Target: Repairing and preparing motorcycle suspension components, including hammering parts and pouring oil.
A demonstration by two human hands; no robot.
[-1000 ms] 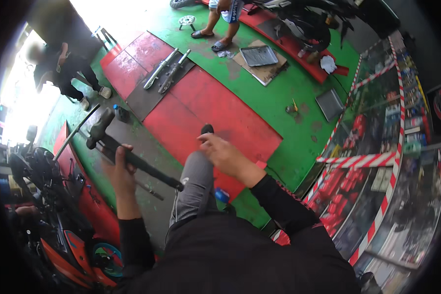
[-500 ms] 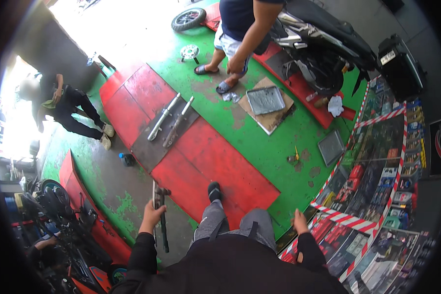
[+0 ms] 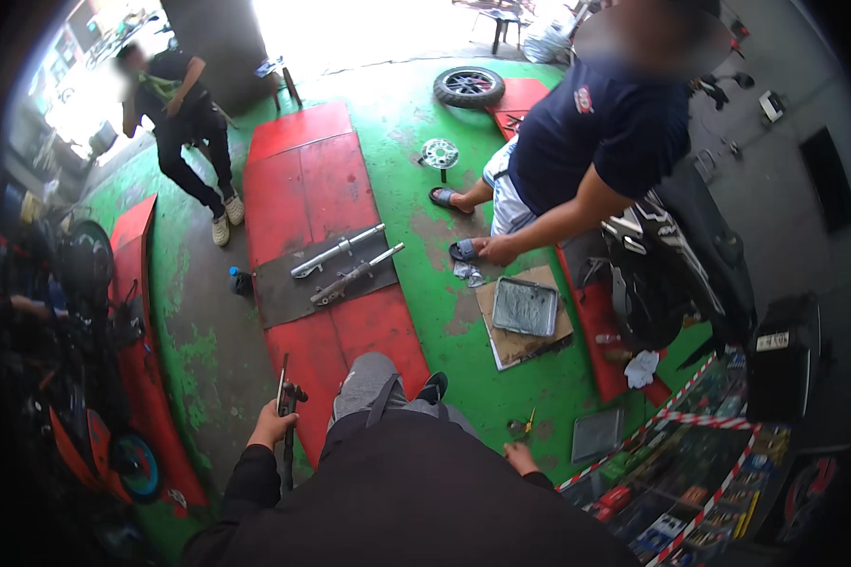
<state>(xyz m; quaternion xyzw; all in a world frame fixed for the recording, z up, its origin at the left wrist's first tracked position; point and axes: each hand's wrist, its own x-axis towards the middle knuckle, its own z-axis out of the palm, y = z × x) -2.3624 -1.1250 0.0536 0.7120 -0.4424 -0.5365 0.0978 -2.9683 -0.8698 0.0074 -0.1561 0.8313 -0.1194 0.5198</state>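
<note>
Green-painted flooring (image 3: 473, 378) is spreading around a long red panelled platform (image 3: 312, 189) ahead of my fingers. My left hand (image 3: 270, 427) is gripping a dark T-headed metal shaft (image 3: 289, 439) and a thin silvery rod (image 3: 282, 376), probably heavy and stiff, the surest hold likely lying just below the head. My right hand (image 3: 519, 459) is hanging free of both, its fingers too indistinct to tell whether they're clenching.

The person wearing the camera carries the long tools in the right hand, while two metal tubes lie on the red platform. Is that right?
Not quite: the long tools are in the left hand, not the right hand, as the head view shows. The two metal tubes do lie on the red platform.
</note>
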